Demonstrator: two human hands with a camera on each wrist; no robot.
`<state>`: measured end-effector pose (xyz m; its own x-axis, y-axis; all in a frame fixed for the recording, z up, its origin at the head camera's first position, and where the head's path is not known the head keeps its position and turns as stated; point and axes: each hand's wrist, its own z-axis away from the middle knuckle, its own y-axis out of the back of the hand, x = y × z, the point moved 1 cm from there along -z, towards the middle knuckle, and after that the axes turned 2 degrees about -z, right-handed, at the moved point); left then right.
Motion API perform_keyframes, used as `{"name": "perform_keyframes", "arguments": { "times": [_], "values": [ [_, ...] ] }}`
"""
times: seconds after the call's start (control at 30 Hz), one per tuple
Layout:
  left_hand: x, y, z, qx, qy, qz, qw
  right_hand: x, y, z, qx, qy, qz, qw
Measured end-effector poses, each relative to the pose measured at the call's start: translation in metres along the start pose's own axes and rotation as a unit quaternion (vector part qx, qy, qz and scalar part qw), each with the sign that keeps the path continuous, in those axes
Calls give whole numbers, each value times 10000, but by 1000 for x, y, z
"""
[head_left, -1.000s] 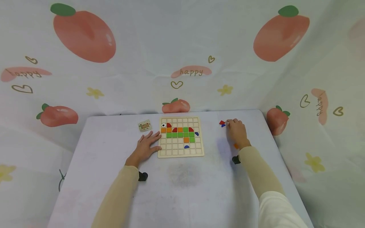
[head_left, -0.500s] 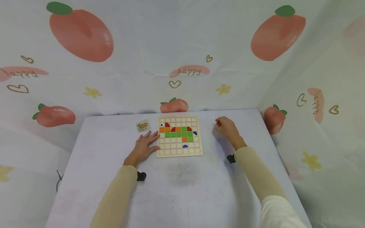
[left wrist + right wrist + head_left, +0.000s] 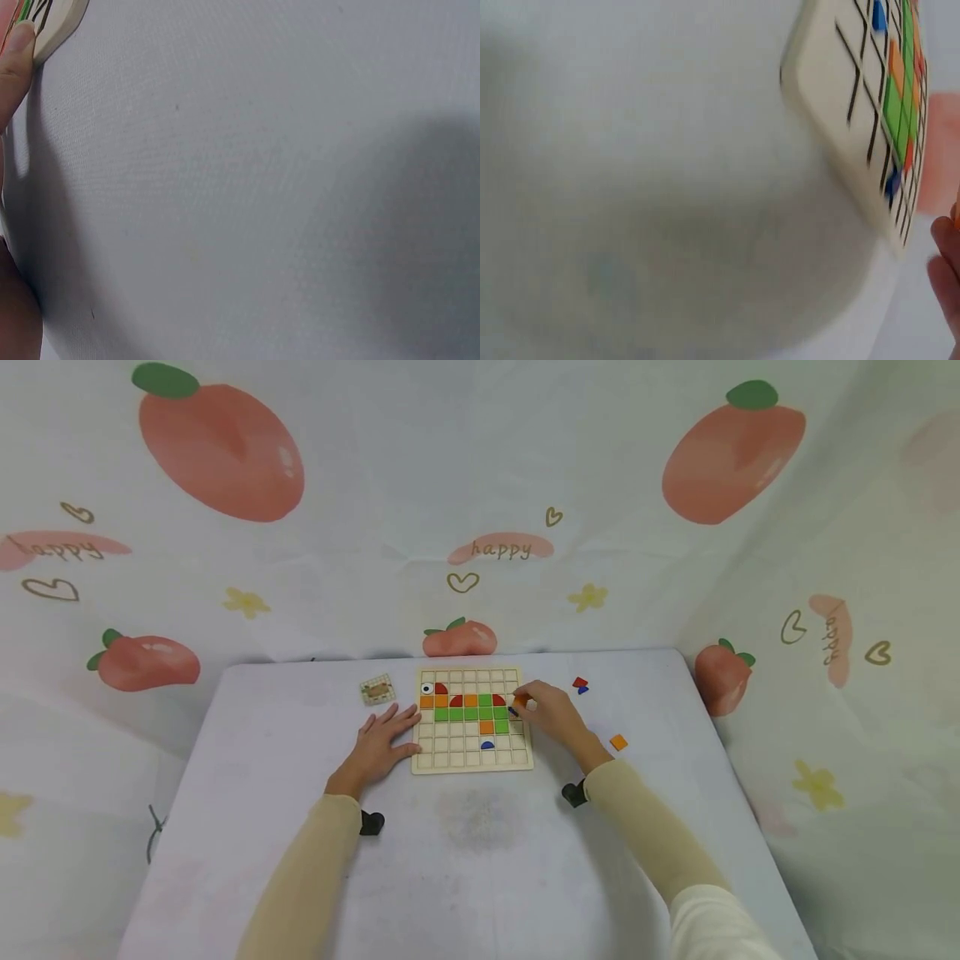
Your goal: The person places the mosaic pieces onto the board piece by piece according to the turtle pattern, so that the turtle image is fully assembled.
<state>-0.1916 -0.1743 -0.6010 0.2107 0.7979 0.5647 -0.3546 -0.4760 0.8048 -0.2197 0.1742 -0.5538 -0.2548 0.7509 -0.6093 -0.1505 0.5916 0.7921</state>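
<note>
A wooden grid board bears green, orange, red and blue tiles and a round eye tile. My left hand lies with spread fingers, its fingertips and thumb on the board's left edge; the left wrist view shows the thumb at a board corner. My right hand pinches an orange tile over the board's right edge, close above a dark blue tile. In the right wrist view its fingers show at the right border with a bit of orange. A blue half-round tile sits lower on the grid.
A small picture card lies left of the board. To the right on the white table are a red tile, a blue tile touching or near it, and an orange square tile. A printed curtain hangs behind.
My right hand has moved left from the loose tiles to the board's right edge, carrying an orange tile. The left hand has stayed at the board's left edge.
</note>
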Motion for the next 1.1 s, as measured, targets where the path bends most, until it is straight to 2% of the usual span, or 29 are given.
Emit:
{"name": "perform_keyframes", "arguments": {
  "times": [0.17,0.33,0.57,0.93,1.1],
  "values": [
    [-1,2,0,27,-24,58,10000,-17,-21,-4,-213,423,384,9981],
    [-2,0,0,-11,-25,72,10000,-27,-39,-4,-551,603,478,9955],
    [-1,-2,-2,32,-5,56,10000,-39,-55,-4,-450,1027,548,9922],
    [2,-1,0,31,-34,51,10000,-44,-69,-2,-494,854,1002,9901],
    [1,-1,0,45,48,91,9999,-45,-70,-2,-371,852,906,9915]
  ]
}}
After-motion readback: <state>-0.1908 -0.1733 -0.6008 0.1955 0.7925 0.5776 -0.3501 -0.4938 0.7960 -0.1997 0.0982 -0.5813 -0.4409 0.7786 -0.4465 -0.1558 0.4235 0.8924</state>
